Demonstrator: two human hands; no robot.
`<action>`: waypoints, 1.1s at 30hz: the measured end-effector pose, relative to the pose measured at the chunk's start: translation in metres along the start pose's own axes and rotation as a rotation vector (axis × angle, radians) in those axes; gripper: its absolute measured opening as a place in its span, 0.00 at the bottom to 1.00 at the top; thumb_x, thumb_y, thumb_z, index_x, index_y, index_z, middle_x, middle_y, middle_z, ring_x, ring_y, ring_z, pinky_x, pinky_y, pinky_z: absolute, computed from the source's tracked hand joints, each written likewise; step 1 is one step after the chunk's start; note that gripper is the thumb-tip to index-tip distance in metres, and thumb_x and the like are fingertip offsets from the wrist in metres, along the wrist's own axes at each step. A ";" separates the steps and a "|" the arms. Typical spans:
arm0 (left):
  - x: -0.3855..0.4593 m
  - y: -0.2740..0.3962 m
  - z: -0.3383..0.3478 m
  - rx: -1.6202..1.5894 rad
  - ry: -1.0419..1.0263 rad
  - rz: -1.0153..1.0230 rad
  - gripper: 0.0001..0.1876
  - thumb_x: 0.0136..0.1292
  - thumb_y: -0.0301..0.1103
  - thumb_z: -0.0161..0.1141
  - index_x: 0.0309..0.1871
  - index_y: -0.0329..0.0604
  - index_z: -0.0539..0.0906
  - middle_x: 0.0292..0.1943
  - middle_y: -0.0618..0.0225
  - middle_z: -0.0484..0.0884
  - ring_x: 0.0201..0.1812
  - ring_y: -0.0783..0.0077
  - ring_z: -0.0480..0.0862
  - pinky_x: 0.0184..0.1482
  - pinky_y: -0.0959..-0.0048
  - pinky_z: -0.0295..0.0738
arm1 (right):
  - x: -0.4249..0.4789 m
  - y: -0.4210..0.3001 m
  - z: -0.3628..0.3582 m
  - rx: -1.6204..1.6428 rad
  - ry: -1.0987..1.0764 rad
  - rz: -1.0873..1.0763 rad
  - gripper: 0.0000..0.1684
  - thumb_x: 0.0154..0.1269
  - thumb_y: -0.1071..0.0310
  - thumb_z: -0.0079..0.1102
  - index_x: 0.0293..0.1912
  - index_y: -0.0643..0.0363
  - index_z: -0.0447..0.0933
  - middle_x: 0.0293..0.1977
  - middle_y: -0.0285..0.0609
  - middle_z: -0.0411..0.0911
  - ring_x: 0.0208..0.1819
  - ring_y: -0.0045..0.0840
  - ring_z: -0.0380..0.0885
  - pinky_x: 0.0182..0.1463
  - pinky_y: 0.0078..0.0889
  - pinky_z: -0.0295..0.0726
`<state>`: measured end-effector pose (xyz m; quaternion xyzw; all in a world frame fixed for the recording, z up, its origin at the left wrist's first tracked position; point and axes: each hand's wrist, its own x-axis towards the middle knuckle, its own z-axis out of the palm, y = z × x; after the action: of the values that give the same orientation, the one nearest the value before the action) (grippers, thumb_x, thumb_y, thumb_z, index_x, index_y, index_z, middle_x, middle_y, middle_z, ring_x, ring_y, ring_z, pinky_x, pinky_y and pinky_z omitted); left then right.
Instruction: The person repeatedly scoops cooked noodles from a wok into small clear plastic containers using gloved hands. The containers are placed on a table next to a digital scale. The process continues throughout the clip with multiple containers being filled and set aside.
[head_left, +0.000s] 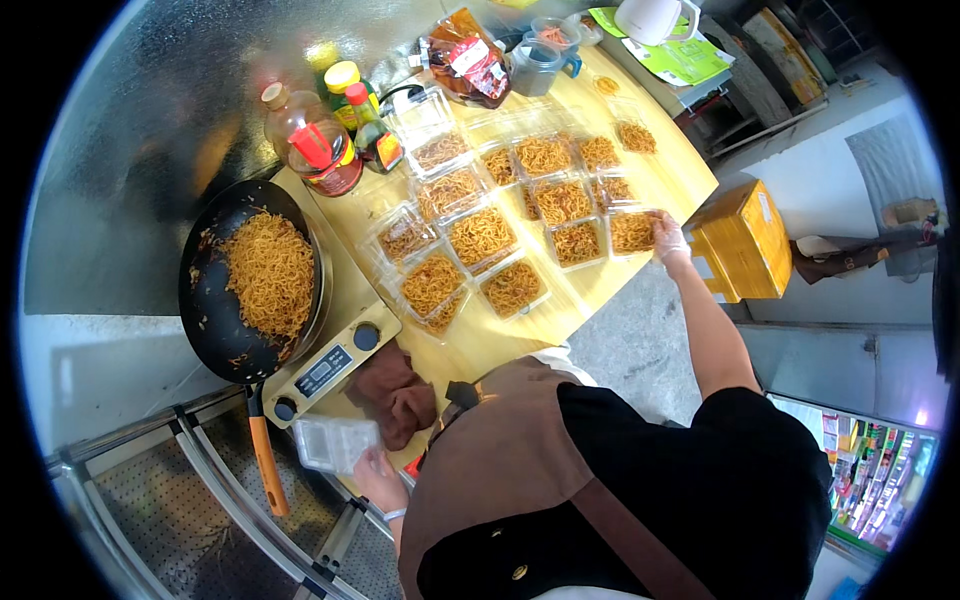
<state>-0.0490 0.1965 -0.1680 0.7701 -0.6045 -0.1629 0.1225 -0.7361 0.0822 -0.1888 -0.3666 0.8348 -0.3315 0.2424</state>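
Observation:
My left hand (381, 480), low beside the brown apron, holds a clear plastic container (336, 444) with no food visible in it. Out to the right, my right hand (667, 238) wears a thin clear glove. Its fingers grip the right side of a clear box of noodles (632, 232) at the table's edge. Several more clear boxes of brown fried noodles (481, 236) stand close together across the wooden table (517, 330). A black frying pan (206, 300) at the left holds a heap of noodles (271, 274); its orange-brown handle (268, 469) points towards me.
The pan sits on a cooker with two knobs (366, 337). A brown cloth (394, 397) lies beside it. A large sauce bottle (307, 142), a smaller bottle (373, 127) and a sauce pouch (469, 60) line the back. Right of the table is a yellow box (750, 244).

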 end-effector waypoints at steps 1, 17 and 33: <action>-0.003 -0.002 -0.001 -0.017 0.006 -0.028 0.16 0.66 0.33 0.61 0.53 0.34 0.80 0.46 0.51 0.81 0.50 0.47 0.79 0.54 0.56 0.72 | 0.001 0.000 -0.003 -0.088 0.059 -0.020 0.12 0.74 0.68 0.48 0.51 0.55 0.77 0.40 0.40 0.80 0.42 0.26 0.76 0.52 0.29 0.75; -0.012 -0.002 -0.013 0.007 0.146 -0.006 0.11 0.61 0.25 0.56 0.46 0.38 0.81 0.39 0.55 0.80 0.43 0.49 0.79 0.47 0.52 0.71 | 0.052 -0.151 0.065 -0.578 0.393 -0.314 0.15 0.63 0.71 0.50 0.48 0.56 0.80 0.45 0.52 0.83 0.49 0.46 0.80 0.53 0.46 0.79; -0.015 -0.009 -0.011 -1.350 0.353 -0.748 0.28 0.71 0.28 0.54 0.71 0.47 0.57 0.52 0.57 0.76 0.48 0.67 0.80 0.49 0.70 0.79 | -0.184 -0.506 0.377 -0.972 -0.965 -1.362 0.36 0.60 0.71 0.61 0.67 0.37 0.67 0.65 0.51 0.65 0.64 0.48 0.70 0.64 0.47 0.75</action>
<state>-0.0398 0.2135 -0.1597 0.6960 -0.0475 -0.4002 0.5942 -0.1506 -0.1763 -0.0388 -0.9292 0.2998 0.1670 0.1369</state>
